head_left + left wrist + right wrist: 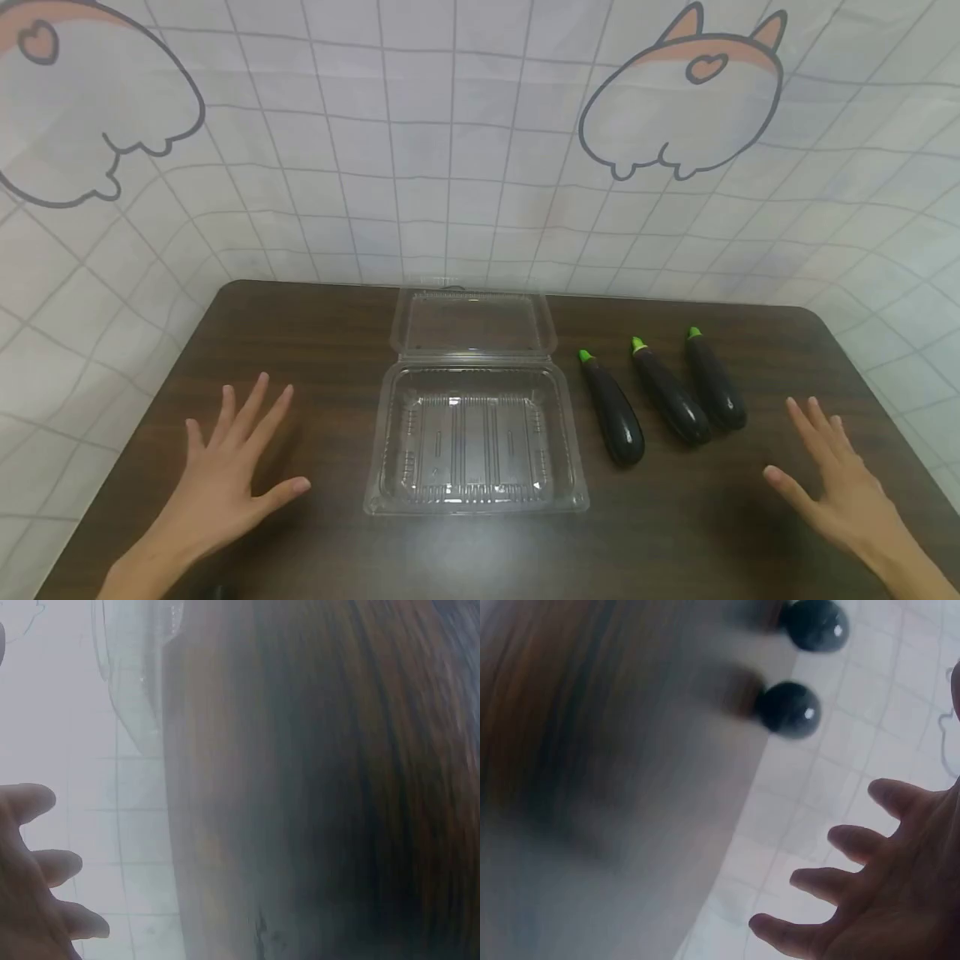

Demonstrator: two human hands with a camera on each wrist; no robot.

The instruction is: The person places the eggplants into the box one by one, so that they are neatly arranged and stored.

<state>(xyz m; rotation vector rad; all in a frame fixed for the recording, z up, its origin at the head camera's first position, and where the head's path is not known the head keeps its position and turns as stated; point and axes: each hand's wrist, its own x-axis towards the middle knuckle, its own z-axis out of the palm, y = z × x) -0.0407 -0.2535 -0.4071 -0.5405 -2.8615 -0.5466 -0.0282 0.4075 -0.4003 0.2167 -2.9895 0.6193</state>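
In the head view, the left hand [227, 475] is spread over the left part of the table, holding nothing. Its fingers [56, 868] also show at the edge of the left wrist view. A clear plastic clamshell box [471, 450] stands mid-table, its lid [474, 323] tipped back toward the wall. Right of the box lie three dark eggplants with green tips: one nearest the box [613, 412], a middle eggplant [671, 396] and a far-right eggplant [716, 382]. Beyond them the right hand [843, 492] is spread with nothing in it, nearest the far-right eggplant.
The dark wood-grain table [315, 333] has rounded back corners. A white grid-patterned cloth [420, 167] with cartoon corgi drawings [675, 108] hangs behind it and along both sides. A small dark object at the bottom left of the head view is too cut off to identify.
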